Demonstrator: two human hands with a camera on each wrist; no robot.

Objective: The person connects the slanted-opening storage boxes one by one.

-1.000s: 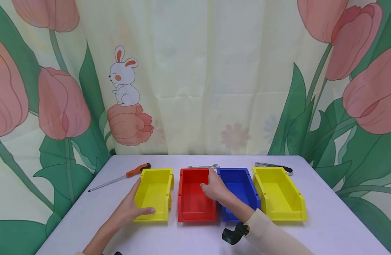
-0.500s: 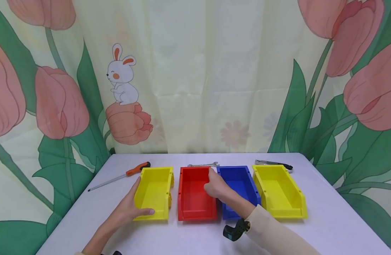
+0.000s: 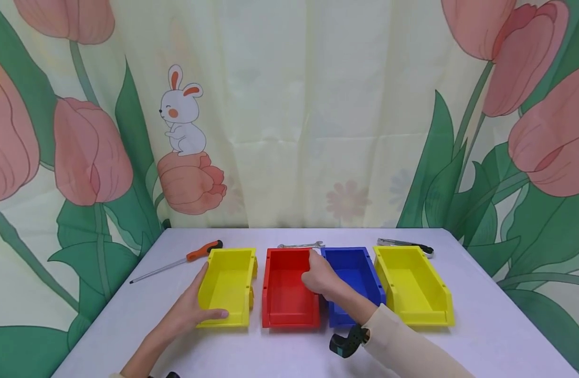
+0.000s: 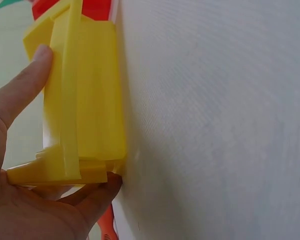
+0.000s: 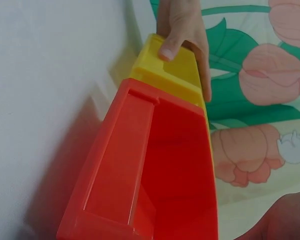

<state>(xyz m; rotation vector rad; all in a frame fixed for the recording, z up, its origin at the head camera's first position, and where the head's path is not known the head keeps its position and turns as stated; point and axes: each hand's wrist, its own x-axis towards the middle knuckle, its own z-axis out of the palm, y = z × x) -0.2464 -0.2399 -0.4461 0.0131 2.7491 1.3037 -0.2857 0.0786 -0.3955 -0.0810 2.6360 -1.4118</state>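
Note:
In the head view, my left hand (image 3: 187, 311) grips the leftmost yellow bin (image 3: 229, 283). Its thumb lies over the bin's front part while the fingers pass along the left outer side; the left wrist view shows those fingers partly hidden behind the yellow plastic. My right hand (image 3: 321, 277) holds the right wall of the red bin (image 3: 286, 294), thumb on the inner side, other fingers mostly hidden. A narrow gap separates the red bin from the yellow one. Close to the right forearm stands a blue bin (image 3: 348, 273), partly covered by it.
A second yellow bin (image 3: 417, 286) stands beside the blue one at right. Behind the row lie a wrench (image 3: 301, 245) and a black-ended metal tool (image 3: 404, 244). An orange-handled screwdriver (image 3: 185, 259) lies at left. A printed curtain (image 3: 280, 115) hangs behind the white table (image 3: 280, 354).
My right thumb has drawn nearer the red bin's right wall, and the red bin has shifted very slightly left. The left hand and its yellow bin stay nearly still.

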